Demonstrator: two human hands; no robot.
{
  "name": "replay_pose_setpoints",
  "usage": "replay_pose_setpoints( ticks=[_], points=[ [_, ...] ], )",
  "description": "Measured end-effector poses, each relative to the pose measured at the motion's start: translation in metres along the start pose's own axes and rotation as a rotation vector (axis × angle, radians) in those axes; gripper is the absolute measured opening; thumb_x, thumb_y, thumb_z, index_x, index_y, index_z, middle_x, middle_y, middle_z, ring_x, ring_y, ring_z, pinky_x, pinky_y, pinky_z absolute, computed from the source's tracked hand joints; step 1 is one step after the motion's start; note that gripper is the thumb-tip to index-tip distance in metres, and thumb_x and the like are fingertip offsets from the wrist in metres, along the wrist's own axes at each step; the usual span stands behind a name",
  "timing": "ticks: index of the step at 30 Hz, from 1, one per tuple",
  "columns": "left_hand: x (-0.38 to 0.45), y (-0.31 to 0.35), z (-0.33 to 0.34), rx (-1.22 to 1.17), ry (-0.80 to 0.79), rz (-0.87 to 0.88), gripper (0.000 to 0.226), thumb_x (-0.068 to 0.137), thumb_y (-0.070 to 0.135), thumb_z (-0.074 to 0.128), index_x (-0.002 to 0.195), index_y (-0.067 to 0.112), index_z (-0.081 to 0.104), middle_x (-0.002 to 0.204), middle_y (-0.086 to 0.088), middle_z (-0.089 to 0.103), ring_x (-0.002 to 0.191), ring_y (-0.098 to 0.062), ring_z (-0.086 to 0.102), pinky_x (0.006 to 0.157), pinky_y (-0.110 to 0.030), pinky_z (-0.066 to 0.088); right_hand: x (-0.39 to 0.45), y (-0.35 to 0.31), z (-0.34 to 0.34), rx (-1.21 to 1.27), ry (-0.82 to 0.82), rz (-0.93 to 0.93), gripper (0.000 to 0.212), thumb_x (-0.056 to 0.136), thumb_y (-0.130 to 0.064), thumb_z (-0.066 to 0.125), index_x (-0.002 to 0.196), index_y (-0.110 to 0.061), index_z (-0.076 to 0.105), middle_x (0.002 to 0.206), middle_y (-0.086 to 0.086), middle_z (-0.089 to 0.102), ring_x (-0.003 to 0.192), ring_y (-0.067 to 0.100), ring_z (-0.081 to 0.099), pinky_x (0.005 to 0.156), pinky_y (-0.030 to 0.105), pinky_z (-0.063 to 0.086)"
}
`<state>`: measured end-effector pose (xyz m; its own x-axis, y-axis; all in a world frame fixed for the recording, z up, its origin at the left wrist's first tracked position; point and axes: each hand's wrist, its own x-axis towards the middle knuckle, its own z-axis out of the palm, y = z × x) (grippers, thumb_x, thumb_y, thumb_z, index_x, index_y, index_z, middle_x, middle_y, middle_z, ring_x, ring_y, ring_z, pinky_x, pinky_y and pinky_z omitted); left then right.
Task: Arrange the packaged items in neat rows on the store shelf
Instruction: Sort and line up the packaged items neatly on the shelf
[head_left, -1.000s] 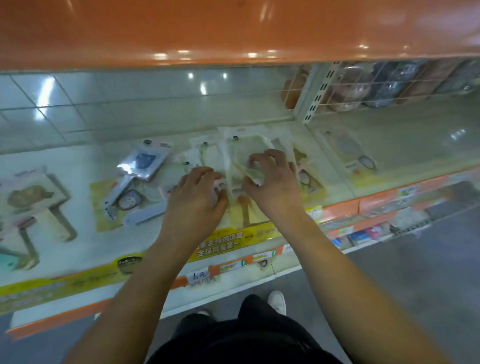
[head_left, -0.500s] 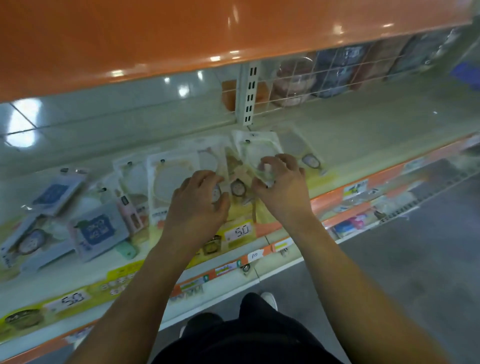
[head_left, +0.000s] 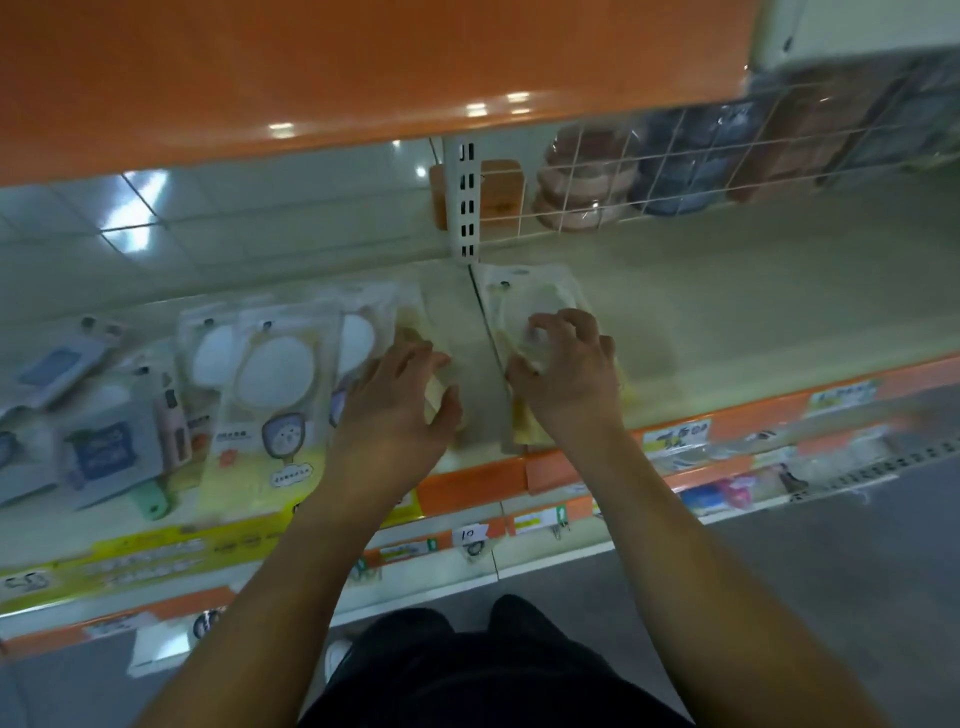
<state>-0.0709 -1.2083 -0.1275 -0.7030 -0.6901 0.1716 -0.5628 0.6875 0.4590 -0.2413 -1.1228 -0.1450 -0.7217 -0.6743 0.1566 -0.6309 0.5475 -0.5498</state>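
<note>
Looking down at the shelf (head_left: 753, 312), we have both hands low over the pale packets near the upright post (head_left: 464, 202). Our right hand (head_left: 566, 374) sits on a clear-fronted packet (head_left: 524, 296) just right of the seam between the two shelf boards; its fingers are curled claw-like, tips pressing the film, thumb at the packet's left edge, so we judge it a light pinch on the packet and not a flat press. That packet's long axis runs from the shelf's front lip toward the back, hang-hole end pointing away from us and leaning slightly left; the right hand is plainly the nearer one to it. Our left hand (head_left: 395, 410) hovers over a yellowish packet (head_left: 415, 332) just left of the seam, fingers spread and thumb out; whether it touches or only hovers, we cannot tell through the blur. Further left lies a row of mirror-style packets (head_left: 275, 374), overlapping, also set front to back with their tops away from us, and beyond them some blue-carded items (head_left: 98, 452) lying askew. What the next move turns on, as we judge it, is squaring the right-hand packet parallel to that row and closing the bare gap at the seam between the two hands.
</note>
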Motion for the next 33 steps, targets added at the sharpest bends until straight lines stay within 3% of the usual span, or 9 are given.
replay_pose_setpoints(
  ticks=[9, 12, 16, 23, 27, 33],
  points=[
    [-0.001, -0.004, -0.003, -0.007, 0.014, -0.018, 0.042, 0.087, 0.045, 0.04, 0.118, 0.023, 0.058, 0.124, 0.004, 0.053, 0.111, -0.022, 0.053, 0.092, -0.037, 0.044, 0.013, -0.005, 0.008, -0.129, -0.097, 0.042, 0.057, 0.082, -0.046, 0.065, 0.133, -0.027, 0.049, 0.145, 0.002, 0.034, 0.124, 0.036, 0.037, 0.106, 0.043, 0.033],
    [0.003, -0.009, -0.008, -0.033, -0.017, -0.039, 0.032, 0.091, 0.037, 0.049, 0.12, 0.023, 0.057, 0.124, 0.007, 0.05, 0.113, -0.019, 0.051, 0.093, -0.036, 0.04, 0.007, -0.003, 0.02, -0.27, -0.206, 0.077, 0.063, 0.085, -0.058, 0.057, 0.14, -0.035, 0.036, 0.158, 0.002, 0.013, 0.14, 0.041, 0.015, 0.116, 0.052, 0.015],
    [0.004, -0.014, -0.012, -0.034, -0.033, -0.026, 0.031, 0.092, 0.032, 0.053, 0.121, 0.021, 0.056, 0.127, 0.007, 0.05, 0.115, -0.019, 0.049, 0.094, -0.035, 0.039, 0.006, -0.002, 0.025, -0.278, -0.237, 0.09, 0.067, 0.087, -0.06, 0.053, 0.144, -0.036, 0.03, 0.162, 0.005, 0.003, 0.145, 0.045, -0.003, 0.118, 0.057, 0.002],
    [0.004, -0.013, -0.013, -0.065, -0.063, -0.016, 0.032, 0.092, 0.034, 0.052, 0.122, 0.022, 0.056, 0.126, 0.005, 0.05, 0.116, -0.019, 0.048, 0.097, -0.037, 0.039, 0.006, -0.003, 0.025, -0.308, -0.249, 0.101, 0.069, 0.086, -0.064, 0.051, 0.145, -0.038, 0.027, 0.162, 0.005, 0.004, 0.145, 0.047, -0.002, 0.117, 0.058, 0.005],
    [0.006, -0.01, -0.012, -0.065, -0.065, -0.008, 0.041, 0.086, 0.044, 0.042, 0.119, 0.025, 0.057, 0.124, 0.007, 0.05, 0.116, -0.019, 0.048, 0.097, -0.043, 0.041, 0.007, 0.0, 0.025, -0.31, -0.251, 0.114, 0.07, 0.086, -0.065, 0.049, 0.146, -0.038, 0.025, 0.162, 0.004, 0.004, 0.145, 0.046, -0.001, 0.117, 0.058, 0.007],
    [0.009, -0.01, -0.007, -0.065, -0.071, 0.008, 0.039, 0.087, 0.045, 0.042, 0.119, 0.027, 0.057, 0.124, 0.009, 0.05, 0.117, -0.017, 0.048, 0.098, -0.045, 0.041, 0.011, 0.014, 0.012, -0.286, -0.242, 0.155, 0.071, 0.086, -0.068, 0.049, 0.147, -0.04, 0.025, 0.163, 0.002, 0.002, 0.147, 0.041, -0.006, 0.12, 0.053, 0.001]
  ],
)
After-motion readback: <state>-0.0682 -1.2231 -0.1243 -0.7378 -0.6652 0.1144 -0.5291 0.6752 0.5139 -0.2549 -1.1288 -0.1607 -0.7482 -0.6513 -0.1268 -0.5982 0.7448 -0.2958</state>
